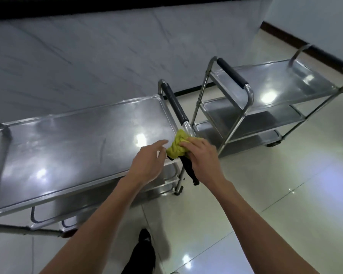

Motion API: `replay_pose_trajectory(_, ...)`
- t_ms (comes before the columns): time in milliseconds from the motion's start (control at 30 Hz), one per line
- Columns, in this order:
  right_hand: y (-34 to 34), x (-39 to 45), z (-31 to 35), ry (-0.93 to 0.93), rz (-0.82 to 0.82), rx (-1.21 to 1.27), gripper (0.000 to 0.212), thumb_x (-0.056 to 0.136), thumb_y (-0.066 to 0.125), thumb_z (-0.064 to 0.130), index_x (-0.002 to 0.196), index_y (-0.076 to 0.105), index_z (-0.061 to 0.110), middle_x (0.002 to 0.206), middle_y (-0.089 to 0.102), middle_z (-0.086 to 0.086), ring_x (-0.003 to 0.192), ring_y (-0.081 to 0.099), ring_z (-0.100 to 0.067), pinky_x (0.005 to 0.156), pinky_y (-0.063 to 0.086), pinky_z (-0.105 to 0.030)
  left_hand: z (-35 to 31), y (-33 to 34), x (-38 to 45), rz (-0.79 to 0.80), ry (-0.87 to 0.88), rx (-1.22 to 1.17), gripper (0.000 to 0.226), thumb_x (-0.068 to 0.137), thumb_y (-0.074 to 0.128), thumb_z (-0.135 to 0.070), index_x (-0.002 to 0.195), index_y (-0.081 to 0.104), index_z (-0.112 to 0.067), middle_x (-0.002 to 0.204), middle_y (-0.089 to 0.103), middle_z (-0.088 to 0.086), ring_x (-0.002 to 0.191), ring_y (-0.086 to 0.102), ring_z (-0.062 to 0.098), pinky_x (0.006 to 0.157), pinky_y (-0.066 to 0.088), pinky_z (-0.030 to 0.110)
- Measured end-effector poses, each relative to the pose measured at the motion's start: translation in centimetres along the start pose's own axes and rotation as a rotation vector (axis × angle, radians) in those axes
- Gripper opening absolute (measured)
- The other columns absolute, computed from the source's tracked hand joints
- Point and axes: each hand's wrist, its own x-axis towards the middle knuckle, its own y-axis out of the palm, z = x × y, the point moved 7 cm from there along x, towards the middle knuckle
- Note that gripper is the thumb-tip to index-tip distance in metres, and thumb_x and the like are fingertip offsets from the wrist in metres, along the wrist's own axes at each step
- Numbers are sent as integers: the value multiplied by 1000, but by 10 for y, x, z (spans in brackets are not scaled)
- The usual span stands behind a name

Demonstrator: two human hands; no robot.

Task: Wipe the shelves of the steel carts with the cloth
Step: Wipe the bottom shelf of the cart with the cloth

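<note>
A bunched yellow cloth [177, 145] lies at the near right corner of the nearer steel cart's top shelf [71, 147]. My right hand [201, 157] grips the cloth from the right, fingers curled over it, and a dark strip of fabric hangs down below that hand. My left hand [150, 161] hovers just left of the cloth with its fingers loosely spread, holding nothing. A second steel cart [269, 99] with three shelves stands to the right, close to the first cart's padded handle [175, 103].
A marble-clad counter wall [107, 56] runs behind both carts. Glossy floor tiles [285, 194] stretch to the right and towards me. My dark shoe [145, 252] shows at the bottom centre, beside the nearer cart's lower shelves.
</note>
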Motion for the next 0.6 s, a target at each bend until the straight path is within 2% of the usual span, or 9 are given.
replay_pose_trajectory(33, 6, 13, -7, -13, 2, -3, 31, 89, 55, 19, 117, 66, 27, 124, 65, 5, 110, 57, -24, 83, 43, -40, 0, 2, 15, -5, 2, -29, 36, 103, 43, -31, 137, 56, -35, 118, 71, -11, 102, 65, 20, 94, 49, 35)
replay_pose_trajectory(100, 19, 39, -19, -42, 23, -16, 34, 86, 64, 11, 117, 67, 26, 125, 65, 5, 112, 57, -25, 85, 43, -42, 2, 5, 46, -23, 3, -114, 35, 104, 43, -29, 135, 58, -34, 113, 71, -10, 98, 64, 13, 88, 46, 21)
replay_pose_trajectory(167, 28, 67, -30, -67, 39, -40, 33, 87, 62, 15, 117, 69, 25, 125, 66, 4, 112, 58, -27, 85, 45, -46, 2, 6, 78, -56, 4, -207, 32, 104, 45, -32, 131, 62, -36, 101, 71, -15, 90, 63, -2, 78, 39, 5)
replay_pose_trajectory(200, 31, 81, -35, -71, 40, -44, 32, 89, 56, 20, 117, 69, 25, 125, 66, 4, 111, 59, -27, 85, 46, -46, 1, 7, 93, -64, 9, -238, 31, 103, 46, -35, 129, 63, -37, 96, 70, -17, 85, 63, -5, 74, 39, 3)
replay_pose_trajectory(267, 34, 107, -44, -78, 33, -30, 36, 89, 49, 27, 118, 70, 23, 124, 68, 3, 110, 60, -27, 86, 46, -46, 0, 11, 121, -53, 6, -285, 31, 100, 52, -36, 129, 64, -36, 98, 73, -12, 82, 67, 0, 77, 48, 13)
replay_pose_trajectory(333, 40, 129, -53, -96, 56, -36, 34, 89, 57, 18, 120, 69, 22, 124, 67, 2, 113, 59, -28, 90, 45, -47, -2, 14, 145, -49, -4, -324, 33, 96, 60, -31, 129, 65, -32, 100, 74, -8, 83, 69, 7, 82, 55, 24)
replay_pose_trajectory(433, 52, 160, -71, -72, 122, -24, 37, 88, 67, 12, 124, 64, 18, 125, 66, 0, 121, 54, -25, 98, 40, -46, -7, 10, 176, -97, 12, -325, 35, 90, 68, -23, 124, 69, -28, 94, 72, -14, 87, 67, 2, 82, 55, 22)
replay_pose_trajectory(600, 75, 214, -96, -122, 148, 63, 39, 88, 61, 18, 126, 58, 11, 123, 66, -9, 121, 53, -30, 102, 39, -48, 3, 10, 223, -234, -22, -318, 34, 86, 71, -19, 120, 73, -24, 96, 73, -13, 90, 67, 2, 81, 53, 20)
